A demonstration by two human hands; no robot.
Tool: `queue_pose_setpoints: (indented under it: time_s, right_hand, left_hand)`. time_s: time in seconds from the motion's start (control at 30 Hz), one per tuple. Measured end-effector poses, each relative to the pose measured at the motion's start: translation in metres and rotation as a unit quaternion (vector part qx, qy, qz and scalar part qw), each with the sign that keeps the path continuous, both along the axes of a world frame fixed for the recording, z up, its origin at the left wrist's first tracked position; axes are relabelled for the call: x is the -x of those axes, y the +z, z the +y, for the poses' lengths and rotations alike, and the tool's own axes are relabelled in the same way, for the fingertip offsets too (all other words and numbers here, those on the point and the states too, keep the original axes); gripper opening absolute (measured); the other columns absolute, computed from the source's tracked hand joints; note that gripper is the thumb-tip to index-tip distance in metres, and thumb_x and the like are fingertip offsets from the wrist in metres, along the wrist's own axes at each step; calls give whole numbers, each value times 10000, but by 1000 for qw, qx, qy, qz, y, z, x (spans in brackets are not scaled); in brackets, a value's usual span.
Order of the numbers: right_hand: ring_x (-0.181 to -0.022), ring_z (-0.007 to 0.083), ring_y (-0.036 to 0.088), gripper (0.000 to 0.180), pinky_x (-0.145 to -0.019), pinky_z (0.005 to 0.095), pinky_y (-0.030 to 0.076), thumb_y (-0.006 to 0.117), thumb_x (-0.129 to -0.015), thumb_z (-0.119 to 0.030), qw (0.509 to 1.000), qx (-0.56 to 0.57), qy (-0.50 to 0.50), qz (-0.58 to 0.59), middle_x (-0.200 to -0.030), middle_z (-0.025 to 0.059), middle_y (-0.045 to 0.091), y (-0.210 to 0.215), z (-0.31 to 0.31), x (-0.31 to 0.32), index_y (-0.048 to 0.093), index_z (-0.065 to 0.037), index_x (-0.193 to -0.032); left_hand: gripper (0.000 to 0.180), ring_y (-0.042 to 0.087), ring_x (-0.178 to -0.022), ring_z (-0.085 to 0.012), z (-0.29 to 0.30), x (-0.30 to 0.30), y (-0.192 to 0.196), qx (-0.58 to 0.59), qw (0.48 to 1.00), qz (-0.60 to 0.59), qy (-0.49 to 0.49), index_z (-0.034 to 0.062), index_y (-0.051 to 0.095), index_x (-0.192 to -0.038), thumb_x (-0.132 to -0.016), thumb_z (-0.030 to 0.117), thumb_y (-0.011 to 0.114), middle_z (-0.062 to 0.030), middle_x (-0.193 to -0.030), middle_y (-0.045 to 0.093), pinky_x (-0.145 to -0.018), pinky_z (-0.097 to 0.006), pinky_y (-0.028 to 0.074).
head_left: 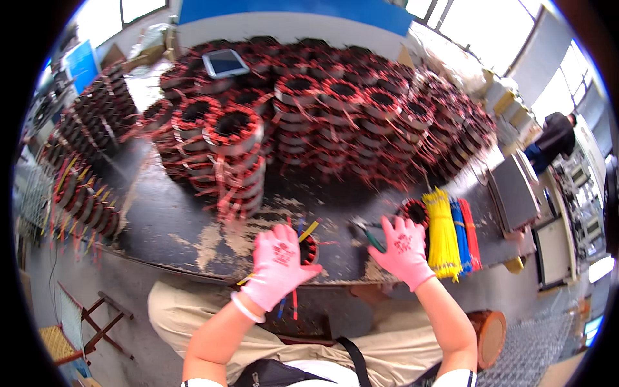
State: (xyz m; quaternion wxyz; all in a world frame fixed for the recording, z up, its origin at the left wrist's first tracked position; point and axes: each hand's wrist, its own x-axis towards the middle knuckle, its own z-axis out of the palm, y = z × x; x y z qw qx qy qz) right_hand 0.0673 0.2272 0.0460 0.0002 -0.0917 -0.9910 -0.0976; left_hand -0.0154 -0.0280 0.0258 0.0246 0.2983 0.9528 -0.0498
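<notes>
My left hand (278, 261), in a pink glove, lies over the left side of a small wound stator (311, 250) near the table's front edge. Its fingertips are partly hidden, and they seem to hold the stator's side. Yellow, blue and red sleeved leads stick out around it, some hanging over the edge. My right hand (403, 250), also gloved in pink, is closed about a pair of green-handled pliers (374, 240). Their metal jaws point left toward the middle of the table. Just beyond that hand sits another stator (414, 211).
Tall stacks of stators with red leads (232, 129) fill the table's back. Bundles of yellow (441, 235), blue (461, 235) and red (472, 232) sleeves lie at right. A tablet (225, 63) rests on the stacks. Stators with coloured leads (84, 203) line the left edge. A person (556, 138) stands far right.
</notes>
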Motion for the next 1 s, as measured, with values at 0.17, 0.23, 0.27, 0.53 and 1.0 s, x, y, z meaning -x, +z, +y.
queue_pose_setpoints:
  time_s: [0.17,0.23,0.27,0.53,1.0]
  right_hand:
    - [-1162,297,528,702,-906,460,405,721,-777,-594,992,-95,-44,-64,-1203,104,589,53,-8,28,584,-171,-1321]
    - [-1121,314,551,664,-921,462,421,791,-743,-490,994,-6,26,102,-1160,108,608,81,-8,41,618,-170,-1298]
    - [-1115,321,559,660,-937,464,427,808,-732,-457,982,51,65,168,-1154,110,616,96,-14,53,630,-165,-1297]
    - [-1263,362,508,724,-1092,466,398,802,-768,-523,887,322,258,206,-1271,160,600,152,-130,185,630,-177,-1381]
    - [-1394,324,429,408,-1192,541,340,677,-829,-137,829,91,455,313,-1445,87,522,88,-144,138,635,-114,-1235]
  left_hand:
    - [1039,550,-1024,-252,-3,2,-5,-12,1000,-10,-13,-49,549,-1260,-715,831,637,-116,-1123,549,-901,-372,421]
    - [1071,554,-1031,-262,0,1,-6,-22,999,-15,-17,-66,533,-1292,-717,830,638,-125,-1147,553,-914,-382,427]
    - [1071,569,-941,-223,-3,0,-11,-22,999,35,-27,-52,549,-1298,-727,853,601,-98,-1080,568,-859,-399,415]
    - [1077,561,-1009,-258,-7,2,-7,-32,999,3,-27,-69,545,-1267,-705,845,641,-124,-1120,566,-901,-385,432]
    - [1038,544,-903,-211,-13,2,-13,-40,996,53,-54,-58,562,-1231,-709,835,642,-88,-1038,561,-853,-373,408]
